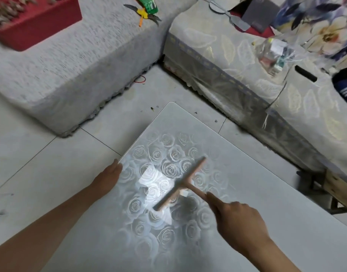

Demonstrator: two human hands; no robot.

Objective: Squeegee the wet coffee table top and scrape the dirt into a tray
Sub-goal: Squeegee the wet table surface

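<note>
The glass coffee table top has a white rose pattern and a bright glare in its middle. A pinkish T-shaped squeegee lies with its blade on the glass, slanting from lower left to upper right. My right hand grips its handle, the index finger stretched along the shaft. At the table's left edge my left hand rests with straight fingers against the rim. No tray is in view beside the table.
A grey-covered sofa stands at the far left, with a red tray of brown bits and yellow-handled pliers on it. A patterned sofa with bags and boxes runs along the right. Small dirt specks lie on the tiled floor.
</note>
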